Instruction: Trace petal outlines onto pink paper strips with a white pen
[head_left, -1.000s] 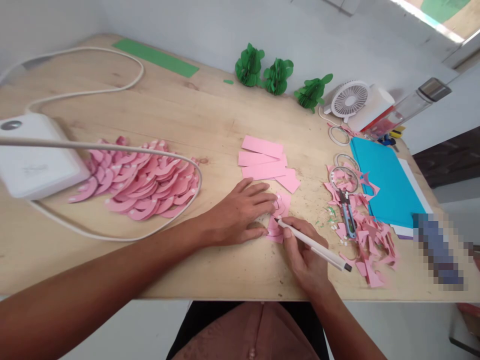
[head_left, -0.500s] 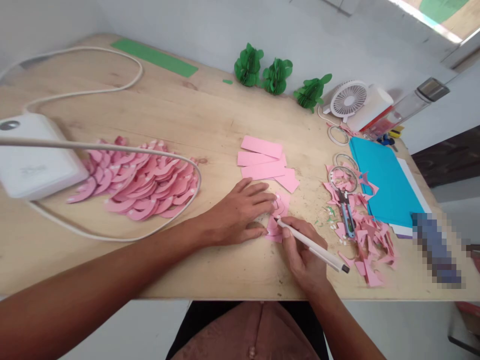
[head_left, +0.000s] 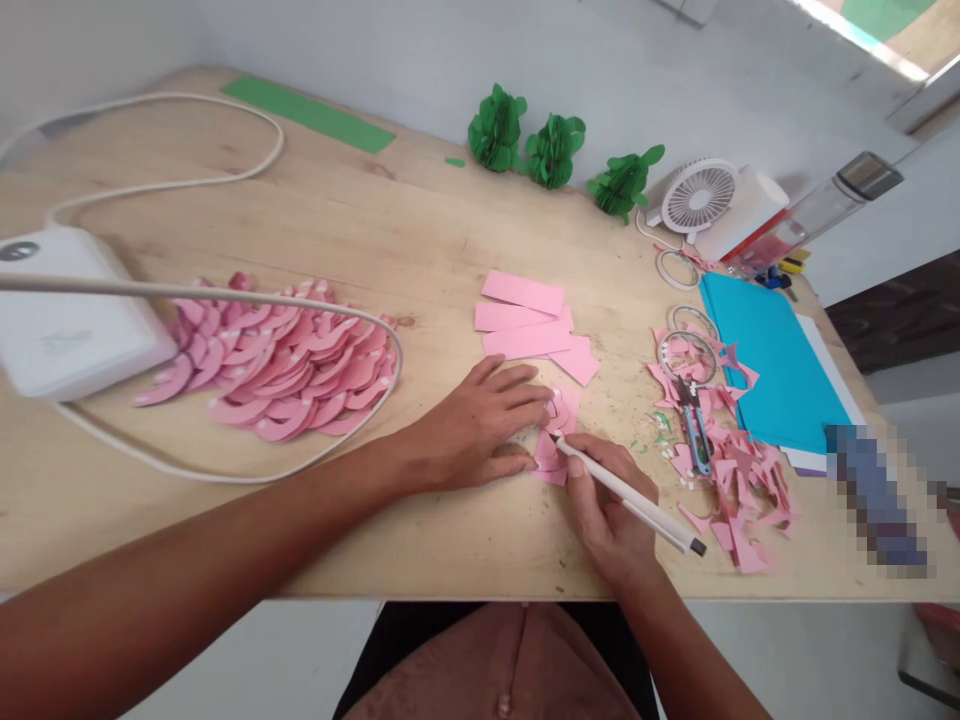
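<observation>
My right hand [head_left: 619, 520] grips a white pen [head_left: 637, 497] with a dark end, its tip at a pink paper strip [head_left: 555, 465]. Curved lines are drawn on this strip. My left hand [head_left: 495, 420] lies open at the strip's left edge, fingers spread and fingertips on the paper. Part of the strip is hidden under both hands. Just beyond my left fingers, several blank pink strips [head_left: 521, 318] lie overlapped. A heap of curved pink paper cutouts [head_left: 300, 370] with small white patches sits farther left.
A white box-shaped device [head_left: 75, 320] and its looping cable [head_left: 262, 478] lie at left. Pink scraps [head_left: 742, 490], a blue-handled cutter [head_left: 696, 440], tape rolls [head_left: 677, 270] and blue sheets [head_left: 780, 360] lie right. Green paper shapes [head_left: 555, 150], a fan [head_left: 697, 198] and a bottle [head_left: 817, 215] stand behind.
The pen and my right hand have shifted very slightly to the right. My left hand stays in place on the strip.
</observation>
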